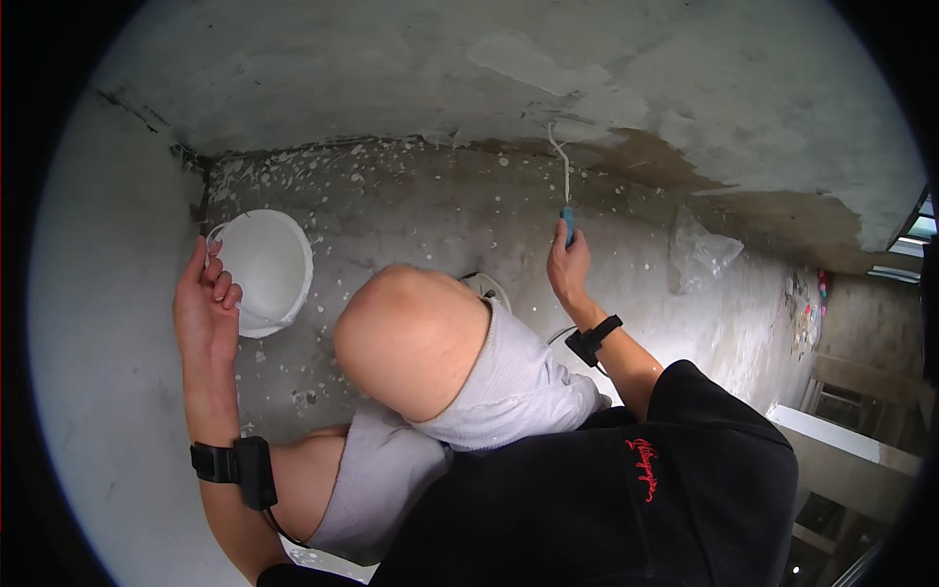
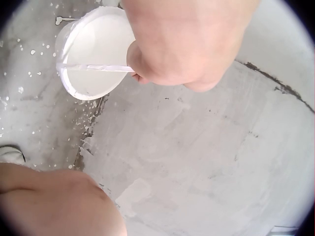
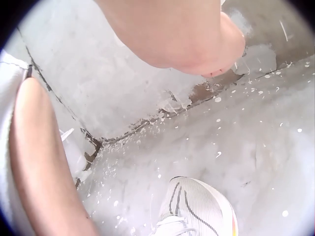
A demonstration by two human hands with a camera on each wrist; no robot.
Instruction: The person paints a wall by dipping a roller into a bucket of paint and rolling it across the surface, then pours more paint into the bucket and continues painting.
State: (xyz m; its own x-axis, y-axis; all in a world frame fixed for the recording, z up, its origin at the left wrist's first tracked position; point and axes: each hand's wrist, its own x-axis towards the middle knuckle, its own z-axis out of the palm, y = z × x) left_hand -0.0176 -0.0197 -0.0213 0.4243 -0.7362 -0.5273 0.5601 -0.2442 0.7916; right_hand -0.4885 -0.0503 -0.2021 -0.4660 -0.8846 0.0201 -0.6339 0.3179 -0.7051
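Left hand [image 1: 207, 303]: fingers partly curled, holding the bail [image 2: 98, 68] of the white bucket [image 1: 277, 269]. Bail crosses the bucket mouth; white inside. Bucket is near the wall corner; can't tell if it's resting on the floor or held just off it.

Right hand [image 1: 567, 266]: closed round the blue grip [image 1: 567, 227] of a tool with a thin, bent white shank [image 1: 564, 168]. Shank end is up at the wall [image 1: 469, 73], by a pale patch; contact not clear. Finger detail hidden in the right wrist view.

In the way: bare knee [image 1: 406, 338] sits between the two hands, bucket on one side, tool on the other. A shoe [image 3: 194, 209] is on the floor [image 1: 421, 210], which is spattered white. Clear plastic bag [image 1: 699, 254] lies past the right hand, near the wall base. Brown patches [image 1: 660, 157] on the lower wall, just beside the shank.
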